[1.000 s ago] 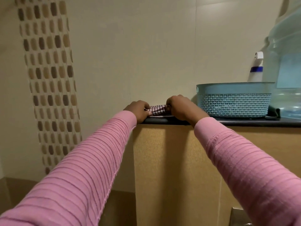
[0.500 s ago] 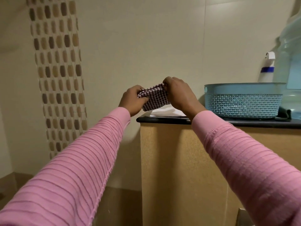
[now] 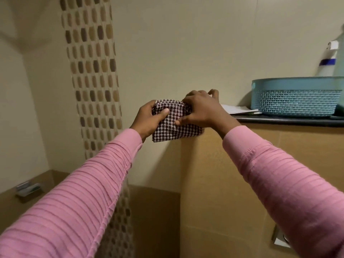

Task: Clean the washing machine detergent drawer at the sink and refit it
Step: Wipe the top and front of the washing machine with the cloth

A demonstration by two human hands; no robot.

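A folded checked cloth [image 3: 178, 125], dark maroon and white, hangs in the air just left of the dark ledge [image 3: 290, 121]. My left hand [image 3: 149, 118] grips its left edge with the thumb laid across the front. My right hand [image 3: 201, 110] holds its upper right part, thumb pressed on the front and fingers curled behind. Both arms wear pink ribbed sleeves. No detergent drawer, sink or washing machine is in view.
A blue mesh basket [image 3: 297, 97] stands on the ledge, white papers [image 3: 240, 109] lying left of it. A white spray bottle [image 3: 328, 60] stands behind it by a large translucent jug at the right edge. A mosaic strip [image 3: 93, 81] runs down the wall; a small holder [image 3: 28, 189] sits lower left.
Both hands lifted the cloth off the ledge, then brought it left and down, clear of the ledge's corner. The view has swung left, so the basket now sits further right.
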